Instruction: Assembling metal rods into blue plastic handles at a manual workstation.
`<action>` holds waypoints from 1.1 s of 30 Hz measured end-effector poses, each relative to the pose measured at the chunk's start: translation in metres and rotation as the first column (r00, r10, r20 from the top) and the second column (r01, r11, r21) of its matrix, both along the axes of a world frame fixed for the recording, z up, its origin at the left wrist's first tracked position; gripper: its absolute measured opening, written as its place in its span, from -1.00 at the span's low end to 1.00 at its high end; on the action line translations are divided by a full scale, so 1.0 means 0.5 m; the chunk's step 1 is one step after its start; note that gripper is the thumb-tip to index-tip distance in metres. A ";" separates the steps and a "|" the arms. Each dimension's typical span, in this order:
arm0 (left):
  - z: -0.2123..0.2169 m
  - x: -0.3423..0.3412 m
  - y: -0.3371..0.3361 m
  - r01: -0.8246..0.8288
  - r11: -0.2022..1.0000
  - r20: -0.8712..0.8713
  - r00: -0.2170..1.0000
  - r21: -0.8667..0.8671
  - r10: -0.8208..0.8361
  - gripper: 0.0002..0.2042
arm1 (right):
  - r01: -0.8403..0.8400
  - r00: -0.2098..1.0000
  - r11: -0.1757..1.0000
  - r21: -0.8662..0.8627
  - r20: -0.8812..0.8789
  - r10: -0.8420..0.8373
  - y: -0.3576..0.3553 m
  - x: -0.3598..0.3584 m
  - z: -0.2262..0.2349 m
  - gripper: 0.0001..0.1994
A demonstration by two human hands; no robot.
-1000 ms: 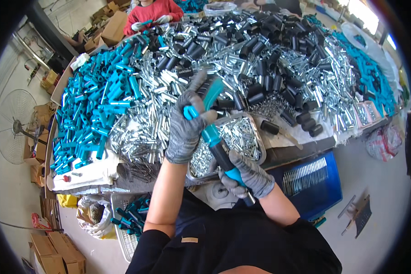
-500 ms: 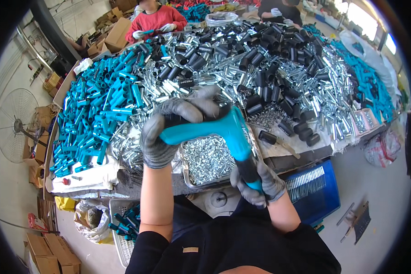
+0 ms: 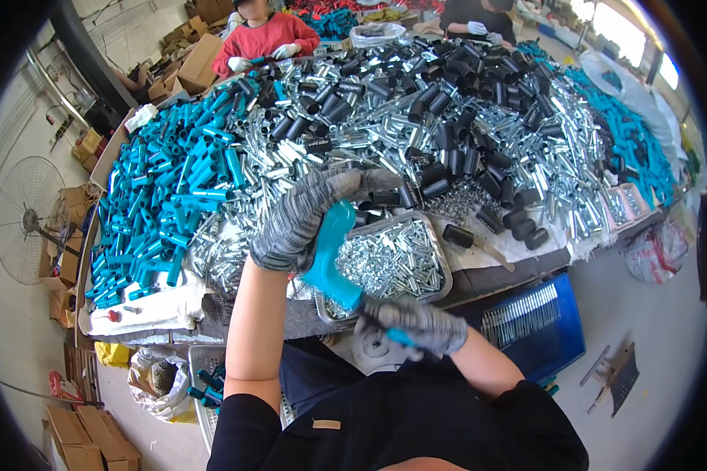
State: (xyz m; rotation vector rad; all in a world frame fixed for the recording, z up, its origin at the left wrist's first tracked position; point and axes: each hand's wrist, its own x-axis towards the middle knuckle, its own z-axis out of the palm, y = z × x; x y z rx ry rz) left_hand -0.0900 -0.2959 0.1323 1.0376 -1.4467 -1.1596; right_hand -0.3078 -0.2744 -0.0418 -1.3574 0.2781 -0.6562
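A teal plastic handle part (image 3: pixel 329 257) is held between both gloved hands just above the table's near edge. My left hand (image 3: pixel 300 216), in a grey knit glove, grips its upper end. My right hand (image 3: pixel 413 323), also gloved, is closed around the lower end, where a teal stub shows between the fingers. Right behind the part lies a metal tray (image 3: pixel 439 265) filled with small silver pieces.
The table holds heaps of teal tubes (image 3: pixel 169 200), silver tubes (image 3: pixel 479 110) and black sleeves (image 3: pixel 448 74). A person in red (image 3: pixel 265 38) and another in black (image 3: pixel 479 20) work at the far side. A blue crate (image 3: pixel 538 334) stands by my right, a floor fan (image 3: pixel 27 216) at left.
The teal part has swung from lying across above the tray to a steep upright tilt. My left hand rose onto its top end; my right hand dropped lower toward my body.
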 end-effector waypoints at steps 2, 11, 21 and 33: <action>0.004 0.014 0.000 0.042 0.999 0.038 0.998 0.015 -0.043 -0.57 | -0.084 0.977 0.755 0.650 -0.095 0.190 -0.044 -0.047 0.091 -0.42; 0.009 -0.014 0.004 0.131 0.991 -0.068 0.989 0.008 -0.130 -0.52 | -0.193 0.977 0.788 0.585 0.037 0.212 -0.022 -0.071 0.072 -0.54; -0.049 -0.003 -0.011 0.102 0.995 -0.154 0.983 0.000 -0.101 -0.60 | 0.022 0.992 0.773 0.634 -0.113 0.064 -0.015 -0.088 0.081 -0.38; -0.140 -0.066 -0.014 -0.143 0.967 -0.169 0.980 -0.212 0.108 -0.45 | -0.404 0.913 0.269 0.874 0.401 0.069 0.014 -0.061 0.099 -0.32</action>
